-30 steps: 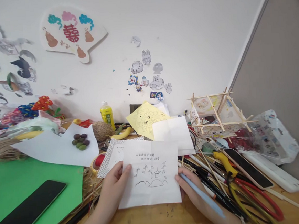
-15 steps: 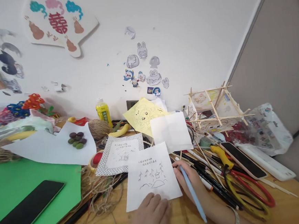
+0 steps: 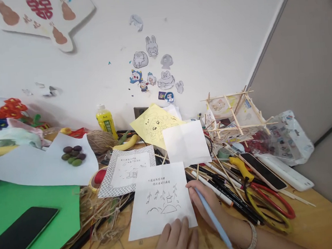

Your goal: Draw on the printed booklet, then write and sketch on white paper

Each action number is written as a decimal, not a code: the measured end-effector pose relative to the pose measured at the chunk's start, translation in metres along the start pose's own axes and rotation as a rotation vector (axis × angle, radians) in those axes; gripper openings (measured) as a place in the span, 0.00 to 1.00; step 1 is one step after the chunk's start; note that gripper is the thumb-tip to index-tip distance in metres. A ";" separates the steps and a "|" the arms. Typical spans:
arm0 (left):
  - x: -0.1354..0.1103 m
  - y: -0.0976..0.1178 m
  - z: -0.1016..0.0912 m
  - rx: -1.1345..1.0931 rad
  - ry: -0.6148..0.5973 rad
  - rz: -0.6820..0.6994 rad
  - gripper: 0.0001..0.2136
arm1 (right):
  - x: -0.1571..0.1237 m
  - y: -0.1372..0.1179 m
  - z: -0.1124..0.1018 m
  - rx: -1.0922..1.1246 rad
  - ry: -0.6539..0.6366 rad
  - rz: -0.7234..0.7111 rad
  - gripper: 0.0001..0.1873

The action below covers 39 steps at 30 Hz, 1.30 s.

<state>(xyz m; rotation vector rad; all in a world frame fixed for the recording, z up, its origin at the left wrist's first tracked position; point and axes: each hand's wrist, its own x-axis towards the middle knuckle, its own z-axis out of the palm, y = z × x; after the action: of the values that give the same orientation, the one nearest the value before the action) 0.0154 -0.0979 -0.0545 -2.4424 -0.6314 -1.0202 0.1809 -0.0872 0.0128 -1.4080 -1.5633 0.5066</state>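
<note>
A white paper with a line drawing (image 3: 160,201) and two lines of writing lies flat on the wooden desk (image 3: 320,223). My left hand (image 3: 176,240) rests at its bottom edge, fingers flat and pressing it down. My right hand (image 3: 205,202) sits at the paper's right edge, fingers closed on a light blue pen (image 3: 215,222) whose tip is at the paper's margin. A second drawing with a hatched border (image 3: 128,171) lies just behind to the left.
Markers, sticks and coloured cables (image 3: 270,208) crowd the right side beside a phone (image 3: 258,167) and a stick-frame lantern (image 3: 231,119). Green card (image 3: 31,200) with a black phone (image 3: 16,238), raffia (image 3: 104,217), a twine ball (image 3: 100,141) and a yellow bottle (image 3: 105,121) lie left and behind.
The drawing went from held up in both hands to lying flat on the desk. My left hand moved from its left side to its bottom edge; the view tilted down.
</note>
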 end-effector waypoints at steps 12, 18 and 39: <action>-0.004 0.009 -0.010 -0.022 -0.181 0.063 0.09 | 0.001 -0.002 -0.007 0.104 0.002 -0.050 0.06; -0.004 0.011 -0.012 -0.044 -0.180 0.026 0.10 | 0.008 -0.006 -0.012 0.161 -0.325 -0.072 0.08; 0.010 0.009 -0.027 -0.081 -0.275 0.035 0.11 | 0.009 0.001 -0.012 -0.383 -0.512 -0.274 0.17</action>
<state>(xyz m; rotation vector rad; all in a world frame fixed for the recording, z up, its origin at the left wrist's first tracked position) 0.0119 -0.1169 -0.0316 -2.6807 -0.6427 -0.7147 0.1922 -0.0820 0.0205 -1.3707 -2.3279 0.4354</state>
